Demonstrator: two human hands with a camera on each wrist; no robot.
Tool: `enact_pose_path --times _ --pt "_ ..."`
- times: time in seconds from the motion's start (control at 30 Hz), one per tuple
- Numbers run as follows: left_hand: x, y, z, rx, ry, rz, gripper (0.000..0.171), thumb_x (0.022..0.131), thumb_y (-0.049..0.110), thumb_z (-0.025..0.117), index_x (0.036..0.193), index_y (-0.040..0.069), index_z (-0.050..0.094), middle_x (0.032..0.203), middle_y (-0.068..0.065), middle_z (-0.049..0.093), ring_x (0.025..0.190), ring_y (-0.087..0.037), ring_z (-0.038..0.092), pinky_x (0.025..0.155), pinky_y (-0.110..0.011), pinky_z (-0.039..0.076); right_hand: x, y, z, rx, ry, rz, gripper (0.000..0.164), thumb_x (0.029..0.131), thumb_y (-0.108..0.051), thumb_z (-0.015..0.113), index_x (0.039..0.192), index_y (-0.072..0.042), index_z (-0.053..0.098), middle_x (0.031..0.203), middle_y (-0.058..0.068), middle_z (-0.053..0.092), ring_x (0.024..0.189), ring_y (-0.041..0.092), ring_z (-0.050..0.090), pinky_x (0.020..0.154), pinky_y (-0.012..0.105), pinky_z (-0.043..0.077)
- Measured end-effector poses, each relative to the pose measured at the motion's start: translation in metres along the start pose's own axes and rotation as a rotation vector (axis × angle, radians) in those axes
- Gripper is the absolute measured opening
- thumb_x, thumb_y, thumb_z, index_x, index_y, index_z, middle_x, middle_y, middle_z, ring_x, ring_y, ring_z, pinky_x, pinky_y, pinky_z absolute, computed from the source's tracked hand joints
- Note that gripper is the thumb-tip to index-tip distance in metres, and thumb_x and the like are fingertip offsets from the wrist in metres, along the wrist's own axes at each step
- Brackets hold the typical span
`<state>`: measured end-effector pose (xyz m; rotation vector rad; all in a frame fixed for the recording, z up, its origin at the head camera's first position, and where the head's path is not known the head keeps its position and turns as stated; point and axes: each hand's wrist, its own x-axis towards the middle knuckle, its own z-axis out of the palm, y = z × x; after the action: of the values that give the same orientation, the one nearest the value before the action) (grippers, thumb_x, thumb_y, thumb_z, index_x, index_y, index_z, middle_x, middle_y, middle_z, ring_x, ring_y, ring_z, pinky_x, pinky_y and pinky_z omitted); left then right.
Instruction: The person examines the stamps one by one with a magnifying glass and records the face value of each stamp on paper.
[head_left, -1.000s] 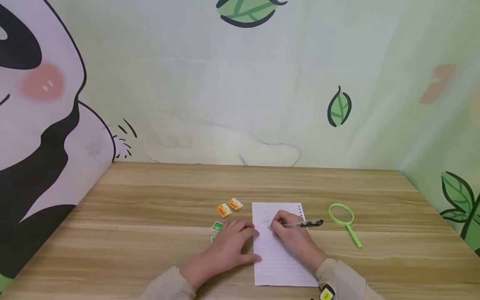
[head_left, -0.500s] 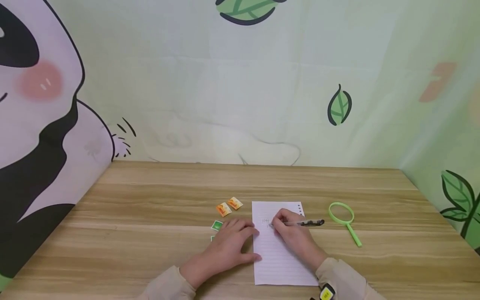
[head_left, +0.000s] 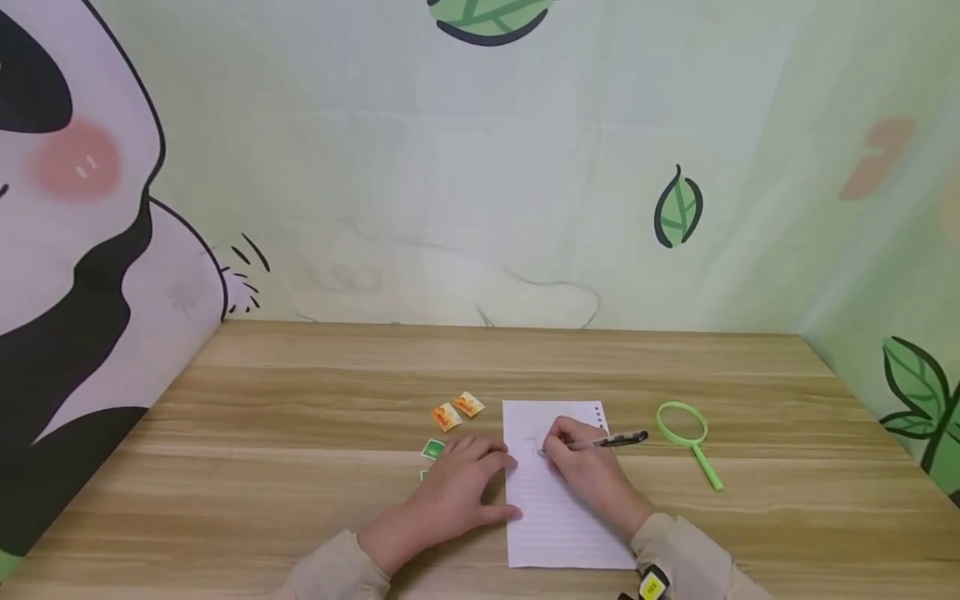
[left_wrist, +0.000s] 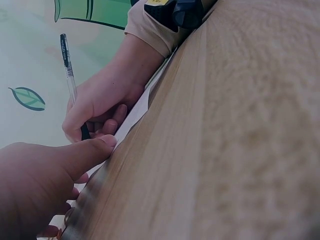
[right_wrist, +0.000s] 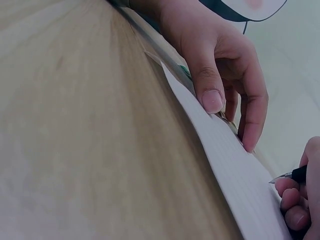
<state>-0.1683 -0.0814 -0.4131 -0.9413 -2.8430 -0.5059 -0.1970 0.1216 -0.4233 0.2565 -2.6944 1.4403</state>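
Note:
A lined sheet of paper (head_left: 551, 517) with punched holes at its top right lies on the wooden table. My right hand (head_left: 592, 467) grips a clear-barrelled pen with a black cap end (head_left: 618, 439), its tip at the paper near small handwritten marks (head_left: 530, 440). In the right wrist view the pen's dark point (right_wrist: 280, 177) meets the sheet. My left hand (head_left: 457, 487) rests at the paper's left edge, thumb and fingertips pressing on it, fingers loosely bent. Partly hidden under that hand are green-and-white cards (head_left: 432, 449).
Two small orange-and-white packets (head_left: 447, 417) lie beyond my left hand. A green magnifying glass (head_left: 682, 422) rests to the right of the paper. The wooden table (head_left: 300, 383) ends at a wall with a panda and leaves drawn on it.
The pen in my right hand tilts slightly as small marks are added on the paper. My left hand stays in place; the head view shifts a little.

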Motion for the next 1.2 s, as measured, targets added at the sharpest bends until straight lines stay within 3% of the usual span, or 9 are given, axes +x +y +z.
enact_pose_path --times 0.3,0.9,1.2 --pt "0.0008 -0.0002 -0.0012 -0.001 -0.02 -0.009 0.05 0.078 0.048 0.074 0.115 0.015 0.065 0.126 -0.001 0.058 0.121 -0.021 0.051 0.108 -0.046 0.038 0.0002 -0.0016 -0.001 0.003 0.051 0.084 0.021 0.086 -0.011 0.053 0.065 -0.014 0.054 0.059 -0.002 0.053 0.064 0.013 0.049 0.059 0.021 0.037" --pt "0.0007 0.0005 -0.0017 -0.01 -0.023 -0.008 0.05 0.079 0.047 0.075 0.115 0.015 0.065 0.126 -0.002 0.059 0.12 -0.021 0.052 0.107 -0.045 0.038 0.0003 -0.0027 -0.0028 -0.014 0.038 0.082 0.023 0.088 -0.011 0.052 0.065 -0.014 0.053 0.056 -0.002 0.053 0.058 0.013 0.047 0.053 0.021 0.036" --pt "0.0003 -0.0001 -0.0014 -0.009 -0.021 -0.005 0.049 0.078 0.047 0.075 0.114 0.015 0.065 0.126 -0.002 0.059 0.12 -0.021 0.052 0.107 -0.046 0.038 -0.0014 -0.0039 -0.0039 -0.014 0.006 0.087 0.019 0.088 -0.012 0.052 0.069 -0.013 0.055 0.059 -0.003 0.053 0.062 0.012 0.047 0.057 0.021 0.036"
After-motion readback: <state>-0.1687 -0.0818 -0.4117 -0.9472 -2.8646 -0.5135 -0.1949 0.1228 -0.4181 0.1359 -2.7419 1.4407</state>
